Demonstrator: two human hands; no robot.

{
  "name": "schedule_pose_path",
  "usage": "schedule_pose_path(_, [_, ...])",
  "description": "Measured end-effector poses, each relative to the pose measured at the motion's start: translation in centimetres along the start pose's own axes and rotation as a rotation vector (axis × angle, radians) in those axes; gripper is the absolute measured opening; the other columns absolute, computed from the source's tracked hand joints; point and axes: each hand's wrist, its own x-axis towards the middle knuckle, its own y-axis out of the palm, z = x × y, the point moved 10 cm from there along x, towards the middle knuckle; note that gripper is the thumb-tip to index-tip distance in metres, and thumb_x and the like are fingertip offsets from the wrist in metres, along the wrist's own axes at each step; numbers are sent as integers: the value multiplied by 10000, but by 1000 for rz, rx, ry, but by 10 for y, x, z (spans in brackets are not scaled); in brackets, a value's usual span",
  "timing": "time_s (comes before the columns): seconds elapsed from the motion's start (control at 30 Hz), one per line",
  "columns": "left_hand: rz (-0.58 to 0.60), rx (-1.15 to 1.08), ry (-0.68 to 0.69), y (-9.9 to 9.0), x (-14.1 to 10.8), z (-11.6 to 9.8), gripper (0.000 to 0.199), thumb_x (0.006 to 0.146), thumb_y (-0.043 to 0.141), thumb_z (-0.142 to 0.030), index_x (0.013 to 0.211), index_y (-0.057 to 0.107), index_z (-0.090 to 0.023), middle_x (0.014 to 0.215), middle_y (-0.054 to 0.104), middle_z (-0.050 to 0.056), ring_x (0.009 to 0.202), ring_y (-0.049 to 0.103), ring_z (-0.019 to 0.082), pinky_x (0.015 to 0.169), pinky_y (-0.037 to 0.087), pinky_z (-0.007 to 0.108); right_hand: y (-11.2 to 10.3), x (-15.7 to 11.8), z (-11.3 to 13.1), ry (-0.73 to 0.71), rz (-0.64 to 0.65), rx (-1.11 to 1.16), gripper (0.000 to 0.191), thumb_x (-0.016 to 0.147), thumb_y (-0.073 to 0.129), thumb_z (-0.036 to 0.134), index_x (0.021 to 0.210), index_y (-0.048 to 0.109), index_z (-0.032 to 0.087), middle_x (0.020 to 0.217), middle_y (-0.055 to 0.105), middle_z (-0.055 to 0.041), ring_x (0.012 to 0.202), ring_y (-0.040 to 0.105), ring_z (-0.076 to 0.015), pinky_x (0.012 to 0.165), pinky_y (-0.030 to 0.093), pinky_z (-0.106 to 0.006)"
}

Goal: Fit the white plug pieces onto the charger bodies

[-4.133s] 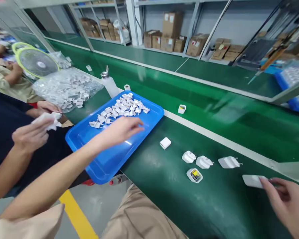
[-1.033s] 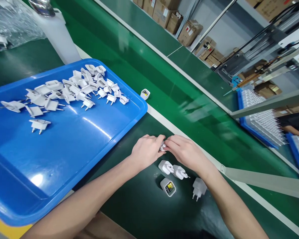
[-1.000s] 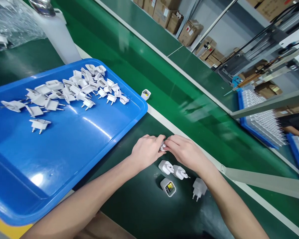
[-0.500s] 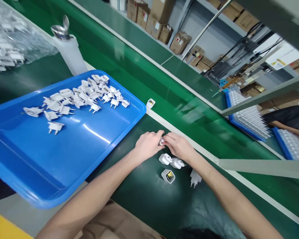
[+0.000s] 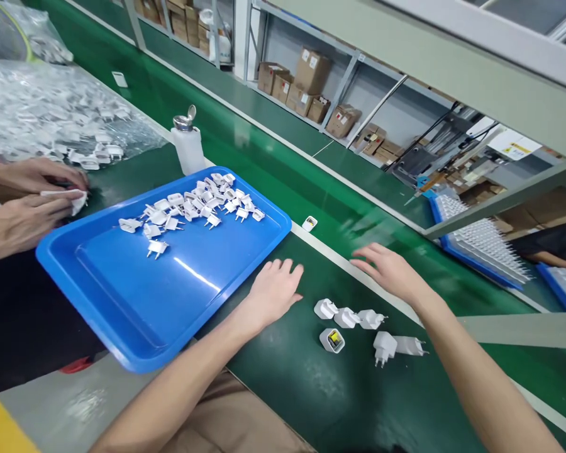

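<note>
Over the dark green mat, my left hand (image 5: 276,289) is open and empty, just right of the blue tray (image 5: 136,360). My right hand (image 5: 389,270) hovers near the belt's pale edge, fingers apart, holding nothing. Between and below the hands stand white plug adapters in a row: one (image 5: 326,308), a second (image 5: 346,318) and a third (image 5: 371,319). In front of them lies an open white charger housing (image 5: 332,340) with yellow parts inside. Two more pronged adapters (image 5: 385,348) touch each other at the right. Another open housing (image 5: 310,223) sits on the belt's edge beyond my hands.
White two-pin plug covers (image 5: 198,204) are heaped in the tray. Behind it stands a white pump bottle (image 5: 187,148). At left, a co-worker's hands (image 5: 38,201) hold a white cloth-like item beside a plastic bag of white parts (image 5: 51,107). A metal post (image 5: 523,330) crosses at right.
My hands have moved apart, letting go of a small white part. A third adapter now stands in the row. The view has shifted, bringing the co-worker's hands into sight.
</note>
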Motion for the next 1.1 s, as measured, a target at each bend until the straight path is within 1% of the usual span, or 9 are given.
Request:
schedule_pose_path(0.13, [48,30,-71,26,-11,5,143,967,526,-158,1081,611,-138,1126,626,147,1063,609,302,883,527,445,17,86,16,16,-22,59,442,1023,499,434,1427,528,258,1196,609,-117,918,668,-220,892,539,-373])
schedule_pose_path(0.27, [-15,-142,-58,25,-27,5,260,929,618,-194,1176,540,-207,1199,607,74,1070,616,223,900,540,357,31,131,28,-32,-26,50,334,955,607,271,1284,635,220,1062,606,-94,813,655,-189,788,542,-323])
schedule_pose_path(0.33, [-74,-286,-94,17,-37,11,343,891,660,-183,1197,510,-221,1196,604,64,1059,622,218,886,543,357,32,126,31,-67,-28,40,245,944,572,186,1163,679,199,1009,603,-85,769,643,-181,746,538,-315])
schedule_pose_path(0.43, [-101,-343,-134,9,-47,20,290,886,664,-178,1142,537,-224,1120,618,49,1015,617,222,853,538,366,27,92,43,-143,-16,56,234,972,524,176,1147,675,212,1066,606,-88,791,650,-173,761,547,-314])
schedule_pose_path(0.57, [-30,-204,-63,8,-41,14,138,923,632,-204,1061,625,-206,1087,639,64,1017,592,245,881,523,392,31,29,86,-358,51,184,238,1018,495,215,1196,647,258,1103,623,-63,882,665,-165,786,555,-287])
schedule_pose_path(0.67, [27,-59,-13,14,-30,2,130,933,627,-241,1039,663,-176,1030,647,85,990,591,260,878,521,400,44,3,106,-391,100,189,280,1011,492,183,1249,618,261,1111,624,-64,819,661,-168,713,548,-295])
schedule_pose_path(0.8, [7,17,-4,21,-14,-10,241,923,637,-253,1146,630,-163,1052,650,95,994,595,268,887,517,405,54,-1,104,-370,130,239,342,979,531,154,1306,578,241,1150,629,-76,899,670,-186,757,556,-310])
schedule_pose_path(0.97, [23,-60,-90,34,-2,-5,328,895,705,-314,1151,577,-152,1120,660,112,1041,618,289,912,521,433,52,6,89,-346,178,393,366,990,586,339,1337,572,221,1071,679,-70,897,673,-202,777,566,-340])
schedule_pose_path(1.1, [31,-168,-72,14,-20,-6,650,844,787,-361,1364,460,-149,1242,640,139,1134,641,289,940,538,416,39,9,71,-289,111,452,446,1021,495,449,1406,521,224,1101,702,-84,873,695,-202,763,592,-364])
